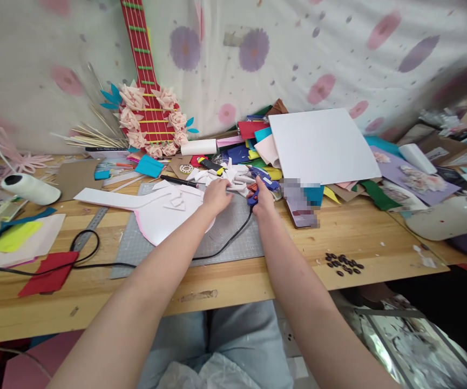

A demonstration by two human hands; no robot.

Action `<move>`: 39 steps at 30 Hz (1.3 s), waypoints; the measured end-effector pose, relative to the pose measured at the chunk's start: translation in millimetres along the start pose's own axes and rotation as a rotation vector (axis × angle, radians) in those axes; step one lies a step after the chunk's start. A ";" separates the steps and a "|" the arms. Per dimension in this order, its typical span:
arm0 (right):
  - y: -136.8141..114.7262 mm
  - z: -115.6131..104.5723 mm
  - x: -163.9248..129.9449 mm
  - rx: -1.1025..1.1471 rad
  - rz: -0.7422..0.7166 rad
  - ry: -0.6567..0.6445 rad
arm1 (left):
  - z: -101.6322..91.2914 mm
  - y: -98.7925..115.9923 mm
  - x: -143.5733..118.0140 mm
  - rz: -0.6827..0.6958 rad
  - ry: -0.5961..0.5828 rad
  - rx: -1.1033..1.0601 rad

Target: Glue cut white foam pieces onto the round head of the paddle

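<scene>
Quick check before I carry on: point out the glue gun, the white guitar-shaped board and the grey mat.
Glue gun (252, 199), head view: on its blue handle end.
White guitar-shaped board (163, 221), head view: on the wide body.
Grey mat (246, 246), head view: on a bare patch toward the front right.

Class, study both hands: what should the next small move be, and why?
Probably, the left hand should draw one piece from the white scraps: it is right at their edge, the right hand appears to hold a corded blue tool, and the guitar-shaped white board lies nearby.
</scene>
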State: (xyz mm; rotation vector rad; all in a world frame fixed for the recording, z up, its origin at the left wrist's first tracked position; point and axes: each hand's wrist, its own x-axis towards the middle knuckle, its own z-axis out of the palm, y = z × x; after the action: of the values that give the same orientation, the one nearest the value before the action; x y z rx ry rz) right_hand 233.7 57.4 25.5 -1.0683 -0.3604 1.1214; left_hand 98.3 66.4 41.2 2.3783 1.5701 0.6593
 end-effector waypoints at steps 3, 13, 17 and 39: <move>-1.6 0.1 -0.9 0.079 0.038 0.090 | 12.8 12.1 4.2 0.159 -0.080 0.026; -5.0 -3.0 2.3 0.100 0.054 0.111 | 15.7 7.6 11.2 0.203 -0.167 0.135; -3.5 -2.5 2.2 0.058 0.035 0.099 | 6.2 2.2 6.1 0.099 0.047 -0.126; 4.8 9.2 -56.7 -0.520 0.075 -0.809 | -35.9 -64.7 -89.4 -0.588 0.199 -1.765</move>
State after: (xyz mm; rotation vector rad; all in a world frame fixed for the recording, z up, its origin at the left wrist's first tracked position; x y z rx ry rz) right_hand 199.5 13.5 40.5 -1.0276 -1.3143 1.5479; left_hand -1.0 8.9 23.8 0.5453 0.8060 1.2980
